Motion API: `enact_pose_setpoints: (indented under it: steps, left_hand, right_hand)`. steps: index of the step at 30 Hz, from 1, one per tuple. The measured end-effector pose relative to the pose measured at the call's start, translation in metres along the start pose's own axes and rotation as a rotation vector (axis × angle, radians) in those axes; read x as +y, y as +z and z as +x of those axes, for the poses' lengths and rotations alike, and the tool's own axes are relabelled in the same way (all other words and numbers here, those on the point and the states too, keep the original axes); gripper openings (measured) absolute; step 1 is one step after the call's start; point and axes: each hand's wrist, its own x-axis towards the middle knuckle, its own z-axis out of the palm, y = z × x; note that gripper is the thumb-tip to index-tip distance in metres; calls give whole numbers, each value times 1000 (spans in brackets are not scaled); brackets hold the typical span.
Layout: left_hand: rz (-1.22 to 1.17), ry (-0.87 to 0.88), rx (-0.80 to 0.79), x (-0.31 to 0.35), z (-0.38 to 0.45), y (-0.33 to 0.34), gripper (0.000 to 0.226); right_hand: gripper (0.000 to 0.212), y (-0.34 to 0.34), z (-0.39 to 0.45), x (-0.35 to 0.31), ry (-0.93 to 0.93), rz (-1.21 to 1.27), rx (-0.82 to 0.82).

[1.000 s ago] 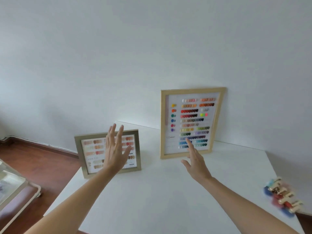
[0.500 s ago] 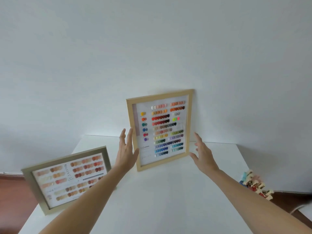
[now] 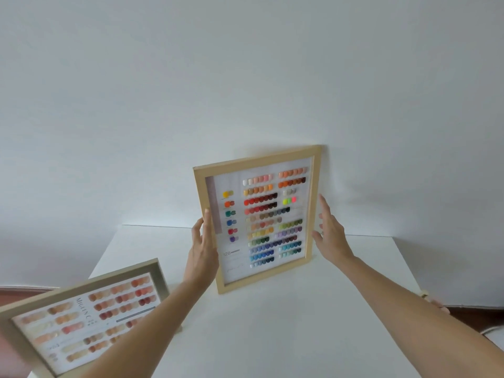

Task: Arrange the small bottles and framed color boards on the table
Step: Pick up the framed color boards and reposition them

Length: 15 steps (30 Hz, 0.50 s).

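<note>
A large color board [image 3: 256, 219] in a light wood frame stands upright at the back of the white table [image 3: 272, 336], its top against the wall. My left hand [image 3: 203, 249] grips its left edge, thumb on the front. On the other side, my right hand [image 3: 330, 236] lies against the right edge with straight fingers. A smaller grey-framed board [image 3: 81, 317] of pink and beige swatches stands at the table's near left corner, partly behind my left forearm. The small bottles [image 3: 437, 305] are almost wholly hidden behind my right forearm at the right edge.
A plain white wall [image 3: 245, 91] rises straight behind the table. Reddish-brown floor [image 3: 16, 291] shows beyond the left edge. A white cable [image 3: 491, 330] lies off the right side.
Both hands have moved from in front of the boards onto the large board's two side edges, and my left hand has taken hold of it. The view has swung right and closer.
</note>
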Motion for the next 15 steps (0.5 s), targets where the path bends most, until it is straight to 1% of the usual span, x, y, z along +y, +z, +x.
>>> enact_pose_setpoints:
  steps: [3,6,12,15]
  left_hand:
    - [19,-29,6,-5,3,5,100]
    - [1,-18,15,-8,9,9,105]
    - [-37,-18,39,-15,29,11,102]
    - [-28,14,30,-16,43,13,100]
  right_hand:
    - [97,7,17,8,-28,31,-14]
    - [96,13,28,17,-57,70,-25]
    - [103,20,39,35,-100,103,-26]
    - [105,20,42,41,-89,124,-4]
